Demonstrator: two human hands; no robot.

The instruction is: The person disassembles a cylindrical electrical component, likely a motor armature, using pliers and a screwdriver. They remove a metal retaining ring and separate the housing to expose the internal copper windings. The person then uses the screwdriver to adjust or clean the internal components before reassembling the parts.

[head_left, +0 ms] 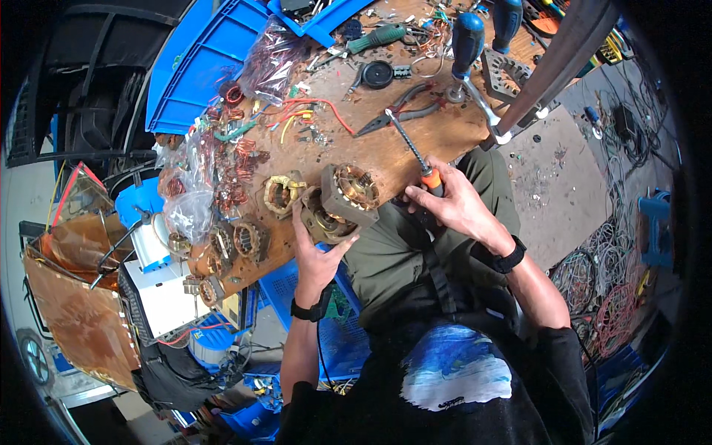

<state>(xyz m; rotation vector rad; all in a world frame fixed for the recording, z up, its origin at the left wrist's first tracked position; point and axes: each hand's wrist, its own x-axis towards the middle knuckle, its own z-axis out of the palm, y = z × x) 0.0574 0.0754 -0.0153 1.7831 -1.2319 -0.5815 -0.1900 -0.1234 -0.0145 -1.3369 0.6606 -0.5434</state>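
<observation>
My left hand is wrapped round a motor stator at the near edge of the wooden bench. A square stator core with copper windings sits right against it. Just left of my fingertips lies a smaller stator with pale yellow windings. In my right hand is a screwdriver with an orange and black handle. Its shaft points up and away over the bench, and the tip is near a pair of grey pliers, apart from the stators.
More stators line the bench's left edge, beside copper coils and plastic bags. A green-handled screwdriver lies at the back. A blue-handled clamp stands at the right. Blue bins are at the far left; cables cover the floor at right.
</observation>
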